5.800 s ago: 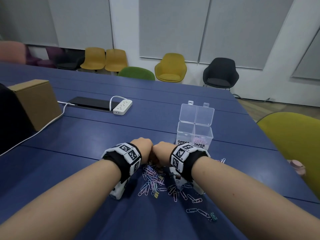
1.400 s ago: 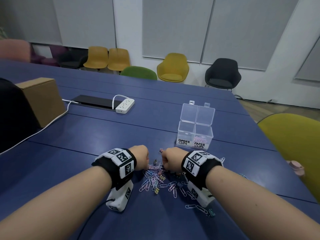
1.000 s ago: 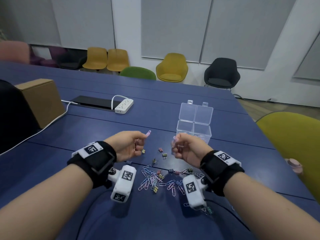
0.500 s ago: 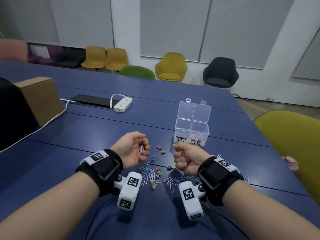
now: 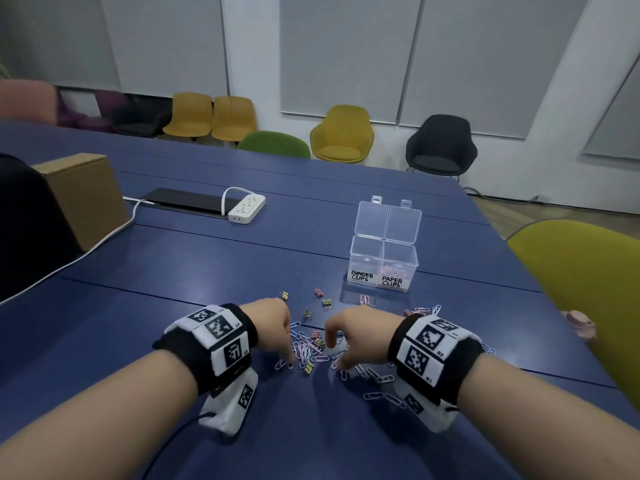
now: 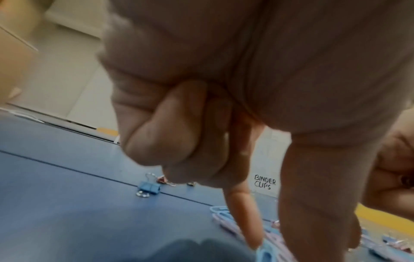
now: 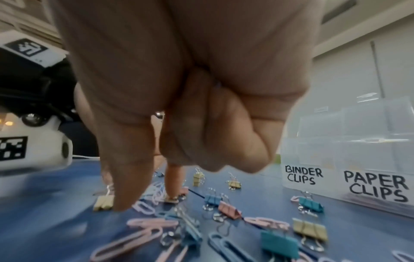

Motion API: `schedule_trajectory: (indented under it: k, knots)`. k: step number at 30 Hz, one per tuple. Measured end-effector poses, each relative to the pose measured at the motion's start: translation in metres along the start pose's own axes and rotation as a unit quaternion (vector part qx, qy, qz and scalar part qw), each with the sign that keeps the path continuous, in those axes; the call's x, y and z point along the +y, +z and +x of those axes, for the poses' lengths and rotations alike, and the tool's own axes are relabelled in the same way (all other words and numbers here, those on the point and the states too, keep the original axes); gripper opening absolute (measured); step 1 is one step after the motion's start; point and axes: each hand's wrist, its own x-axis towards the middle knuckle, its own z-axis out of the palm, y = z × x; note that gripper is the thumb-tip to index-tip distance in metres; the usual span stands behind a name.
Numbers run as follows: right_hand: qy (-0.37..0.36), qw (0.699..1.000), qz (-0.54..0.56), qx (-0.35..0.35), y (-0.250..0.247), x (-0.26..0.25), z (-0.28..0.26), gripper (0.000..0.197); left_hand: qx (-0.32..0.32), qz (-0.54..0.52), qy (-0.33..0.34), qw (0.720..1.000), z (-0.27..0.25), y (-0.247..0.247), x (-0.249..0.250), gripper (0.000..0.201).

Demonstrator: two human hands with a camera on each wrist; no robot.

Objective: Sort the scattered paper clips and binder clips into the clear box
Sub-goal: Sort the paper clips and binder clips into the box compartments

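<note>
1. Head view: table first, then clear box standing open beyond the pile, pink clips already in PAPER CLIPS half.
2. Left hand, right hand: thumb and forefinger reaching down, other fingers curled (contents hidden, cannot tell).
3. Paper clips: pinch singly, leave binder clips for BINDER CLIPS half.

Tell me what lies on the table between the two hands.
In the head view, a heap of paper clips and a few binder clips lies between the left hand and the right hand.
</note>
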Motion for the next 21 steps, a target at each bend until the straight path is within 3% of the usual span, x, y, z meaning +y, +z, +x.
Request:
schedule_trajectory:
  k: [9, 11, 16, 21]
  knots:
    - [0.017, 1.000, -0.019, 0.007, 0.009, -0.007, 0.013, 0.003, -0.017, 0.073, -0.022, 0.997, -0.001, 0.002, -0.004, 0.017]
    - [0.022, 1.000, -0.022, -0.001, 0.009, -0.007, 0.017, 0.011, -0.019, 0.081, -0.023, 0.996, -0.002, 0.003, -0.003, 0.016]
    - [0.011, 0.999, -0.033, -0.001, 0.010, -0.006, 0.022, 0.010, -0.025, 0.074, -0.034, 0.996, -0.003, 0.003, -0.003, 0.013]
    - [0.042, 0.992, 0.114, 0.026, 0.001, 0.016, 0.015, 0.005, -0.033, -0.015, -0.041, 0.999, -0.011, -0.007, -0.014, 0.016]
